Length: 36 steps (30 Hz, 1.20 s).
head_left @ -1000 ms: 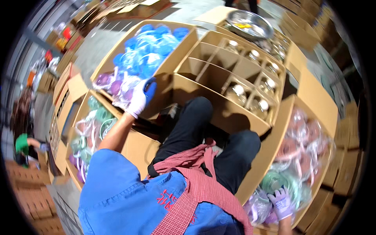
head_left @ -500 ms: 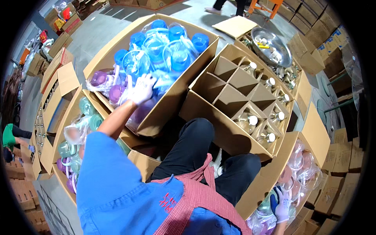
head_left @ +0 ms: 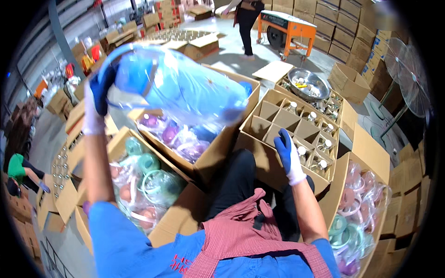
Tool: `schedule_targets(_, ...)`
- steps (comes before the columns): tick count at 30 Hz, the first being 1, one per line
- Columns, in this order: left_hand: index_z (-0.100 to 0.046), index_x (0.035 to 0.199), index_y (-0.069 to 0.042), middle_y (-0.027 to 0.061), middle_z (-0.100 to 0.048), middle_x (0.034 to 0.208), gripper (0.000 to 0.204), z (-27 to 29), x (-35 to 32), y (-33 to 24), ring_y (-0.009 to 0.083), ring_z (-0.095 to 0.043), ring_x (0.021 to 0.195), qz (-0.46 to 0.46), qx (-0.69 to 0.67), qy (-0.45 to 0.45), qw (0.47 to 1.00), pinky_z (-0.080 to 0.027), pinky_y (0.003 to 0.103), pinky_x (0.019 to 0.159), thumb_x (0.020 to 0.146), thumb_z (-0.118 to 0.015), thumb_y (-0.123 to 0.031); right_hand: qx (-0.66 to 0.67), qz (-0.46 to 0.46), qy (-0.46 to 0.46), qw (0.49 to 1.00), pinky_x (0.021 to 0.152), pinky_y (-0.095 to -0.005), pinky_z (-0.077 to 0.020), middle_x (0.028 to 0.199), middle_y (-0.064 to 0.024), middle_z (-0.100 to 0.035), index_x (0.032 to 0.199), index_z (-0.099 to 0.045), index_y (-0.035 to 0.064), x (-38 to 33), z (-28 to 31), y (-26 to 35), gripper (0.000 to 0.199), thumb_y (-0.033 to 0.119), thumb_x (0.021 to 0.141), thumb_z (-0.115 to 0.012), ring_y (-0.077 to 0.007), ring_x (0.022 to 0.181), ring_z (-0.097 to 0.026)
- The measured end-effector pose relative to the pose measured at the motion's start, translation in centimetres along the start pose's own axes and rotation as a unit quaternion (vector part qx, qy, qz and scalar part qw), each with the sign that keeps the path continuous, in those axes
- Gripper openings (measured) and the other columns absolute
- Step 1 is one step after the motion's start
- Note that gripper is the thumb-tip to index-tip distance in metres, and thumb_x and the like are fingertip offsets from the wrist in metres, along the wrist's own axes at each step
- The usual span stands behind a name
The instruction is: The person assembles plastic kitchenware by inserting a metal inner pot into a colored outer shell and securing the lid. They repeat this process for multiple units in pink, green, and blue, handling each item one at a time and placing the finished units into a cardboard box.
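Observation:
My left hand (head_left: pixel 96 99), in a blue and white glove, is raised and grips a blue plastic bottle wrapped in a clear bag (head_left: pixel 178 88), held up over the open cardboard box of blue and purple bagged bottles (head_left: pixel 213 155). My right hand (head_left: pixel 288 155), gloved the same way, hangs empty with fingers apart just above the near edge of the divided cardboard box (head_left: pixel 273 169), whose cells hold small glass bottles (head_left: pixel 320 143).
A box of green and pink bagged bottles (head_left: pixel 153 180) sits at my lower left, another of pink and green ones (head_left: pixel 359 217) at my right. A metal bowl (head_left: pixel 308 83) lies behind the divided box. Another person (head_left: pixel 245 18) stands by an orange machine (head_left: pixel 289 25); a crouching person (head_left: pixel 18 171) is far left.
My left hand lifted a blue bagged bottle out of the box and raised it high. My right hand left the box at my right and moved up to the divided box.

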<state>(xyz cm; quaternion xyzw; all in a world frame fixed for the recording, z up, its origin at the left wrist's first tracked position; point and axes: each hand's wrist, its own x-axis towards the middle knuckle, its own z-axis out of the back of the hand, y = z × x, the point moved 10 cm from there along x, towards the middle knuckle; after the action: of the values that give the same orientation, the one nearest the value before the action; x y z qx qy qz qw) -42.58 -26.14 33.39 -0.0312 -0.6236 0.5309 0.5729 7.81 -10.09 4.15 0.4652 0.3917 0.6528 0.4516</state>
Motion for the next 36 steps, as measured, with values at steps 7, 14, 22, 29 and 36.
schedule_targets(7, -0.069, 0.096, 0.001, 0.0056, -0.070, 0.098, 0.025, -4.6, -14.4, 7.9, 0.0121, -0.063, 0.083, 0.145, -0.343, -0.081, 0.924, -0.049, 0.026, 0.077, 0.097, -0.062, -0.023, 0.269, -0.045, -0.189, 0.944, 0.080, -0.0334, -0.0514, 0.089, -0.0026, -0.066, 0.106, -0.067, 0.0019, 1.7, 13.0, -5.7, 0.030, 0.027, 0.097, -0.053, -0.0159, 0.082, -0.060)
schedule_targets(14, -0.063, 0.119, 0.003, 0.0046, -0.065, 0.105, 0.028, -12.1, -22.0, 6.0, 0.0117, -0.062, 0.094, 0.105, -0.288, -0.104, 0.946, -0.048, 0.024, 0.084, 0.099, -0.055, -0.014, 0.220, 0.025, 0.029, 0.975, 0.097, -0.0406, -0.0485, 0.113, -0.0147, -0.067, 0.116, -0.064, 0.0027, -12.9, 18.0, -1.2, 0.029, 0.016, 0.094, -0.052, -0.0272, 0.101, -0.065)
schedule_targets(22, -0.058, 0.120, 0.001, 0.0082, -0.063, 0.113, 0.032, -29.2, -41.4, 4.4, 0.0169, -0.059, 0.105, 0.391, -0.471, 0.105, 0.783, -0.046, 0.032, 0.092, 0.099, -0.053, -0.023, 0.080, -0.114, -0.143, 0.980, 0.100, -0.0280, -0.0404, 0.120, -0.0101, -0.063, 0.128, -0.060, -0.0004, -4.7, 27.7, -2.0, 0.065, 0.055, 0.098, -0.045, -0.0181, 0.111, -0.057)
schedule_targets(29, -0.057, 0.127, 0.001, 0.0128, -0.061, 0.123, 0.043, -35.9, -41.5, -13.5, 0.0203, -0.057, 0.114, 0.115, -0.401, 0.708, 0.570, -0.043, 0.035, 0.100, 0.101, -0.050, -0.032, -0.172, -0.038, 0.021, 0.984, 0.082, -0.0320, -0.0471, 0.086, -0.0078, -0.069, 0.095, -0.070, -0.0013, 5.4, 19.8, 4.7, 0.063, 0.057, 0.097, -0.046, -0.0164, 0.081, -0.057)
schedule_targets(36, -0.059, 0.125, 0.002, 0.0165, -0.060, 0.128, 0.040, -42.3, -17.2, -10.4, 0.0270, -0.054, 0.125, -0.037, -0.341, 0.272, 0.899, -0.039, 0.037, 0.109, 0.103, -0.043, -0.027, -0.275, 0.268, -0.055, 0.922, 0.088, -0.0442, -0.0451, 0.102, -0.0150, -0.067, 0.100, -0.067, 0.0097, -2.4, 12.8, 10.1, 0.025, 0.013, 0.076, -0.070, -0.0356, 0.101, -0.060)
